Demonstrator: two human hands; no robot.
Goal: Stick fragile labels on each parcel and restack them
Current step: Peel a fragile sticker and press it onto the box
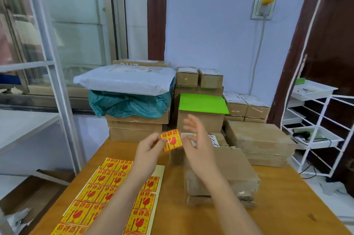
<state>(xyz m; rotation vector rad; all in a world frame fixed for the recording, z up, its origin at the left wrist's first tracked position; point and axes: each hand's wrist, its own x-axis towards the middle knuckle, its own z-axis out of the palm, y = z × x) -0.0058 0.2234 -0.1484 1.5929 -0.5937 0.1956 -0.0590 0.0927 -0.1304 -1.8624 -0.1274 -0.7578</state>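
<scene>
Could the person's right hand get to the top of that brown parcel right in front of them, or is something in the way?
Probably yes. The right hand is open and hovers just above the brown parcel, whose top is bare. The left hand pinches the label off to the side.

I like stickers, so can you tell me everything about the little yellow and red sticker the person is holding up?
The sticker is a small, roughly square label, yellow with a red broken wine glass and red Chinese characters along its top; the smaller print is too blurry to read. It looks like thin, glossy paper. It is peeled off and held in the air, slightly tilted, above the table and in front of the brown boxes. The left hand pinches its left edge. The right hand is open just beside it, and whether it touches is unclear.
</scene>
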